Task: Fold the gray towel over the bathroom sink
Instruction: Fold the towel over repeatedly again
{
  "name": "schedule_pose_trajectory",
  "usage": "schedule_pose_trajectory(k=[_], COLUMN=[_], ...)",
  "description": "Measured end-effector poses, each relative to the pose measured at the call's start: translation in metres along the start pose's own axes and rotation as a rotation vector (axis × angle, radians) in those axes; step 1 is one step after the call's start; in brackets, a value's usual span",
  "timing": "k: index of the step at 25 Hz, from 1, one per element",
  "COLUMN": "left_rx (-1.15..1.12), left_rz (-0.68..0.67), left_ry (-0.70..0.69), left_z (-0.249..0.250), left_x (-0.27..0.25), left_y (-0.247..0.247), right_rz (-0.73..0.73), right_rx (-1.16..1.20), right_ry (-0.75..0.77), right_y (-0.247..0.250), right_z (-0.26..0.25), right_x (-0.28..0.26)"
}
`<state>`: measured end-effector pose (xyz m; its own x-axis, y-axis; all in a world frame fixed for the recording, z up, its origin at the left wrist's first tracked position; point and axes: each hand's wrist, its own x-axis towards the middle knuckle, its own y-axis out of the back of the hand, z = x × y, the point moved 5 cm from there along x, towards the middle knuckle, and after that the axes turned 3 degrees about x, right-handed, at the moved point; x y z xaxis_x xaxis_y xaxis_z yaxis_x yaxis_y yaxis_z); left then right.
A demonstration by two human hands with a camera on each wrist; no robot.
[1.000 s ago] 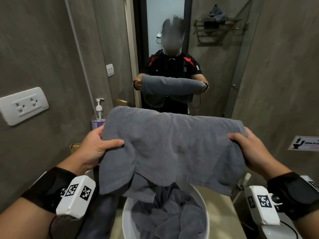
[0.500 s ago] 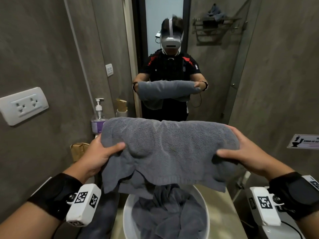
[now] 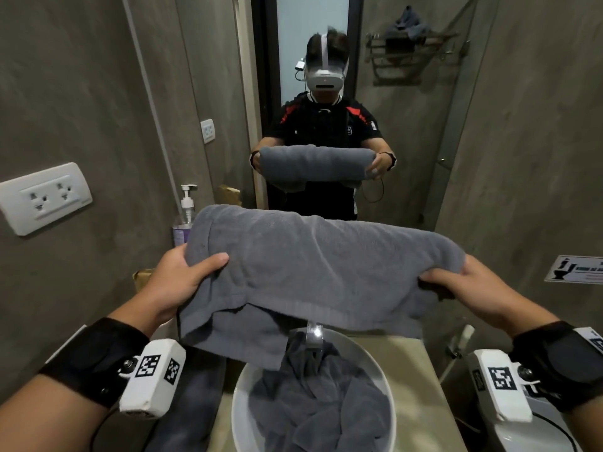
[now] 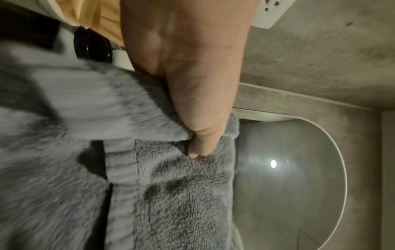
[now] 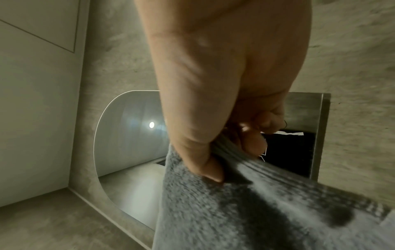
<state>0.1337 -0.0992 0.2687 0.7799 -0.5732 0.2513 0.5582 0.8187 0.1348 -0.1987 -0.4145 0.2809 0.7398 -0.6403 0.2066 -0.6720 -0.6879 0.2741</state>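
Observation:
The gray towel (image 3: 313, 265) is stretched between my two hands above the round white sink (image 3: 239, 415), doubled over, with its lower part hanging crumpled into the basin. My left hand (image 3: 186, 275) grips the towel's left end, thumb on top. My right hand (image 3: 456, 282) grips the right end, thumb on top. In the left wrist view the thumb (image 4: 203, 138) presses into the gray towel (image 4: 171, 194). In the right wrist view the thumb and fingers (image 5: 252, 140) pinch the bunched towel (image 5: 245, 211).
The chrome faucet (image 3: 315, 332) pokes out under the towel's lower edge. A soap pump bottle (image 3: 184, 213) stands at the left by the wall, below a wall socket (image 3: 45, 197). The mirror (image 3: 326, 109) ahead reflects a person. A beige counter (image 3: 421, 380) surrounds the sink.
Both hands have lowered the towel's folded top edge and drawn slightly inward. More of the mirror and the faucet now show, and the fold sits lower over the sink.

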Motion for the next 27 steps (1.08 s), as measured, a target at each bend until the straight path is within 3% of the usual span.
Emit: schedule_pose_trajectory(k=[3, 6, 11, 13, 18, 23, 27], left_rx=[-0.072, -0.132, -0.195, -0.266, -0.287, -0.335, -0.363], left_rz=[-0.105, -0.207, -0.064, -0.072, -0.175, -0.064, 0.023], left_ry=[0.100, 0.139, 0.117, 0.144, 0.189, 0.202, 0.167], left_z=[0.002, -0.004, -0.014, -0.019, -0.021, -0.023, -0.010], left_x=[-0.002, -0.004, -0.005, -0.008, -0.011, -0.001, 0.003], left_y=[0.000, -0.001, -0.007, -0.012, -0.019, -0.010, -0.008], right_rz=[0.112, 0.125, 0.060, 0.063, 0.049, 0.023, -0.109], right_rx=[0.111, 0.179, 0.344, 0.390, 0.293, 0.209, 0.191], right_ry=[-0.119, -0.160, -0.209, -0.198, -0.196, -0.162, -0.296], right_y=[0.005, 0.004, -0.002, -0.006, -0.025, -0.049, -0.076], right_z=[0.012, 0.023, 0.039, 0.043, 0.062, 0.084, 0.131], right_x=[0.005, 0.008, 0.007, 0.006, 0.002, -0.012, -0.033])
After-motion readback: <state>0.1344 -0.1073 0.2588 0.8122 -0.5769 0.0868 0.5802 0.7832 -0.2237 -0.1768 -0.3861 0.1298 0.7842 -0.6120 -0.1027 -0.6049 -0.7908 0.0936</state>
